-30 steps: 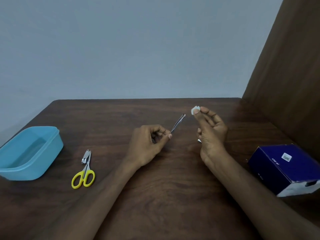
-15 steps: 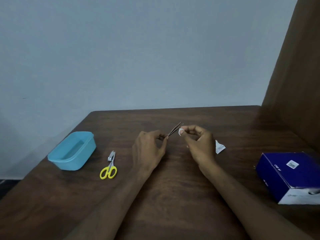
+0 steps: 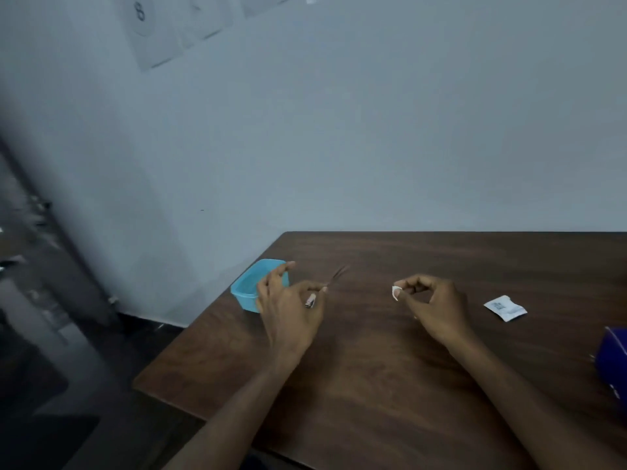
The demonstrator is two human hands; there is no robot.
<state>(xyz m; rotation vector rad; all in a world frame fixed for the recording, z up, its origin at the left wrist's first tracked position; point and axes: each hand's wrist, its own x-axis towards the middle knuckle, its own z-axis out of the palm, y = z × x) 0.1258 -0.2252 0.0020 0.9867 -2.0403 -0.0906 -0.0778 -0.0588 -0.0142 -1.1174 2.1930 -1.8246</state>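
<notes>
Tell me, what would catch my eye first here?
Two bare hands are raised over the dark wooden table: the left hand pinches thin metal tweezers, and the right hand pinches a small white pad. A bright blue tub sits near the table's far left corner, partly behind the left hand. A white sachet lies to the right of the right hand.

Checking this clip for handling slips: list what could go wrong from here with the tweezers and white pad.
1. The right hand pinches the small white pad by fingertips alone; it could slip onto the table.
2. The left hand holds the tweezers in a light pinch, so their tips may wobble and miss the pad.
3. Its spread fingers are close to the blue tub at the table's corner; a bump might push it off.
</notes>
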